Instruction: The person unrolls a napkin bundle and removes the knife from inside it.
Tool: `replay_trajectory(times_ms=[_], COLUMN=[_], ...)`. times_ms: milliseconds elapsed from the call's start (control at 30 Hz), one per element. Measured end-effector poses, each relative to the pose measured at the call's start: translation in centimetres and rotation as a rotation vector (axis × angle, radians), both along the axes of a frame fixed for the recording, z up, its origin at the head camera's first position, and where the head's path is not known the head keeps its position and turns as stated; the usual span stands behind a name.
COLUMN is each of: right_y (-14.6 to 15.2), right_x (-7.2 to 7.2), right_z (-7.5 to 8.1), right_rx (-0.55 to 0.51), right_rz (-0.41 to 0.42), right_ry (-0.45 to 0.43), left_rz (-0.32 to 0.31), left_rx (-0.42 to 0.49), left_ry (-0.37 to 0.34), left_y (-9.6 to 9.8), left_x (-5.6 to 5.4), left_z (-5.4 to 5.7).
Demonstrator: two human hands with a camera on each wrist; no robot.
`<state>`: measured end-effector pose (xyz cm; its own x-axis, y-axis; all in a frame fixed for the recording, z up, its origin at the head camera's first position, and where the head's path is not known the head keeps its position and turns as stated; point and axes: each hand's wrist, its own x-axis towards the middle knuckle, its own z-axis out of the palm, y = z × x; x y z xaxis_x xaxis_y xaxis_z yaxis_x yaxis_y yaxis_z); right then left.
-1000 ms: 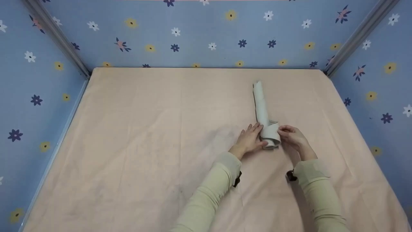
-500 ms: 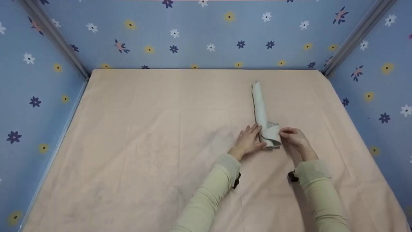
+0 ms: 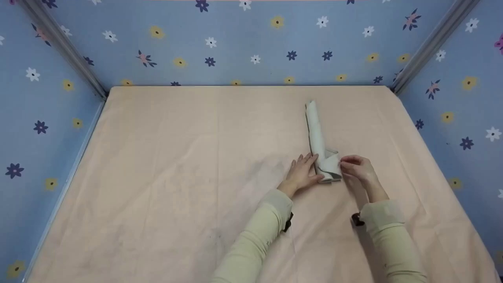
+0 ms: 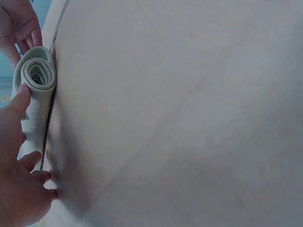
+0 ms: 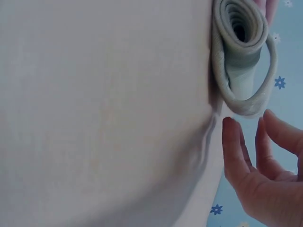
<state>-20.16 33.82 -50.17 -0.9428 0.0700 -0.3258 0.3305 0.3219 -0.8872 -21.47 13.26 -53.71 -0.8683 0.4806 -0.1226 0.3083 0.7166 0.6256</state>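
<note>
A pale green cloth [image 3: 315, 129], rolled into a long tube, lies on the right half of the table, pointing away from me. At its near end the outer layer hangs loose as a flap [image 3: 332, 163] on the right side; the right wrist view shows this layer as a wide loop [image 5: 246, 105] around the tight coil. My left hand [image 3: 300, 173] rests on the roll's left side, fingers spread along it and thumb at the near end. My right hand [image 3: 360, 169] is at the flap's right edge. In the right wrist view its fingertips sit just below the loop, slightly bent and apart.
A wrinkled pale peach cover [image 3: 177, 177] spreads over the table. Blue flower-patterned walls [image 3: 251, 43] enclose the back and both sides, with grey metal posts [image 3: 67, 51] at the corners. Dark wrist straps [image 3: 357, 219] show at the sleeves.
The loose layer at the near end has shifted from a rounded band to a more slanted flap. Both hands stay nearly in place beside the roll. The head view has tilted slightly.
</note>
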Motion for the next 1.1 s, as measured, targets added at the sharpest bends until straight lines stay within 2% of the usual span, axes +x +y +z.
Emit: replay_trajectory(times_ms=[33, 100, 233, 300, 567, 767, 1100], right_y=[0.5, 0.5, -0.3, -1.6, -2.7, -3.0, -3.0], right_x=[-0.1, 0.2, 0.8, 1.5, 1.9, 1.8, 1.4], right_z=[-0.8, -0.9, -0.4, 1.0, 0.8, 0.3, -0.3], right_rx=[-0.048, -0.069, -0.019, 0.093, 0.141, 0.176, 0.144], right_rz=[-0.001, -0.010, -0.038, -0.054, -0.048, -0.044, -0.018], right_ry=[0.038, 0.093, 0.146, 0.137, 0.191, 0.187, 0.115], left_rz=[0.000, 0.003, 0.004, 0.002, 0.001, 0.000, -0.007], left_rx=[0.000, 0.004, 0.006, 0.009, 0.016, 0.012, 0.005], left_ry=[-0.001, -0.004, -0.010, -0.012, -0.011, -0.005, 0.020], left_y=[0.0, 0.0, 0.0, 0.0, -0.1, -0.1, -0.1], left_x=[0.0, 0.1, 0.1, 0.0, -0.1, -0.1, 0.0], left_z=[0.0, -0.1, -0.1, -0.1, -0.1, -0.1, -0.2])
